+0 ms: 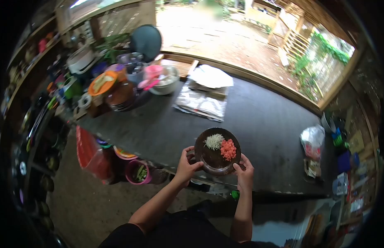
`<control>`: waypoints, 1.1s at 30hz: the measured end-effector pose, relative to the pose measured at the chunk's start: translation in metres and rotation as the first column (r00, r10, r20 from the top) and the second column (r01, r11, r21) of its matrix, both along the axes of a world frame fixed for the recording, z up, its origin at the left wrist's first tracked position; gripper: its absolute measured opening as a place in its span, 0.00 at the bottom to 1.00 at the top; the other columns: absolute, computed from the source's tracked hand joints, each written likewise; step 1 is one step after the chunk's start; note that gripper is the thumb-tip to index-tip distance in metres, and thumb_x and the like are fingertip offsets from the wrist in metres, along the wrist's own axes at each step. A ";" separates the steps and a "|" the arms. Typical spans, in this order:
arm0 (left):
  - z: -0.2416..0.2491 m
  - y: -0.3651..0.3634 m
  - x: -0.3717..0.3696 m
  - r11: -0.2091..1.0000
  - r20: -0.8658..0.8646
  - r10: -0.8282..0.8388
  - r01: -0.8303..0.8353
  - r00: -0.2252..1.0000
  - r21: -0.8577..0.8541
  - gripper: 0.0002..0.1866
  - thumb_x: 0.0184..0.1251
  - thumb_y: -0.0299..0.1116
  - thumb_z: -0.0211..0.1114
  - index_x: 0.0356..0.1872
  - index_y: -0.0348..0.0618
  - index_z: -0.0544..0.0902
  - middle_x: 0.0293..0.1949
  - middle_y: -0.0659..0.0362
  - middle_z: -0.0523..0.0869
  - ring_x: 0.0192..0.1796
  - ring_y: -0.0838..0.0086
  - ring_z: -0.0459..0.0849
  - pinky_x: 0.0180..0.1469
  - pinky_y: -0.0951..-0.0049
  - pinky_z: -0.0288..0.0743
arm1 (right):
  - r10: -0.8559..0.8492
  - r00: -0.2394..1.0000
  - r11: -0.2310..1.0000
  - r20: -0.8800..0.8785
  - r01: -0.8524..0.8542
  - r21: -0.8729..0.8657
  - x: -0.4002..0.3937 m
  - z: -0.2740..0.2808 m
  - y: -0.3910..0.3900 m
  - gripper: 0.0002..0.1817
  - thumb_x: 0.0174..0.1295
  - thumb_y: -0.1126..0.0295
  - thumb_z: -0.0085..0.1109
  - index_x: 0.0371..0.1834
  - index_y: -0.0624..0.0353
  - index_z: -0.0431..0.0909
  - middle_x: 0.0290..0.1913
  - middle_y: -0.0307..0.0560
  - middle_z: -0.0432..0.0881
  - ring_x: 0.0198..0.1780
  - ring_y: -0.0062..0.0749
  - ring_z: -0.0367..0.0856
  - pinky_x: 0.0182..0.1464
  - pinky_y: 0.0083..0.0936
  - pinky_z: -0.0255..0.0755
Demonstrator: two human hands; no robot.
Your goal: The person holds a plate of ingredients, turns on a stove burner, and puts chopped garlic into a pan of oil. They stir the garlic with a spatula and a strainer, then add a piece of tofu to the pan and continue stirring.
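Note:
A dark brown round plate (208, 159) hovers over the near edge of the dark counter (262, 124). On it lie a heap of pale shredded vegetable (214, 141) and a heap of chopped orange-red vegetable (228, 149). My left hand (186, 165) grips the plate's left rim. My right hand (244, 170) grips its right rim. Both forearms reach up from the bottom of the view.
Foil-wrapped packets (201, 103) and a white cloth (210, 77) lie mid-counter. Bowls, pots and an orange lid (102, 83) crowd the far left end. A plastic bag (312, 140) sits at the right end. Under the counter stand a red bag (89, 153) and a pink bucket (139, 172).

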State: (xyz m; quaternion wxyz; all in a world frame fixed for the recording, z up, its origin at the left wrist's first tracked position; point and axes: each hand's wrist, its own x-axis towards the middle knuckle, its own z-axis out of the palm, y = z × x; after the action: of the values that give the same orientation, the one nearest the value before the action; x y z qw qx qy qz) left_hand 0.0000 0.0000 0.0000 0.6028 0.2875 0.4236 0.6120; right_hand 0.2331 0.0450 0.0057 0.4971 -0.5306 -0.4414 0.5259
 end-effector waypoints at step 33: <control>-0.013 -0.547 -0.515 0.234 -0.007 0.971 -0.956 0.239 -0.179 0.31 0.60 0.19 0.70 0.63 0.45 0.68 0.57 0.62 0.77 0.55 0.77 0.80 0.50 0.73 0.82 | 0.983 0.095 0.103 -0.156 -0.994 0.043 -0.755 -0.047 -0.337 0.29 0.60 0.87 0.57 0.66 0.65 0.66 0.54 0.47 0.77 0.53 0.27 0.80 0.54 0.21 0.76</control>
State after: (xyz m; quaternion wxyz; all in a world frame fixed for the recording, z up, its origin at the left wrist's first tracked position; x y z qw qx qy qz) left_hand -0.5155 -0.5466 -0.0132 0.1396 -0.1110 0.5214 0.8345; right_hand -0.5218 -0.2924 -0.0415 0.0282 -0.0768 -0.6257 0.7758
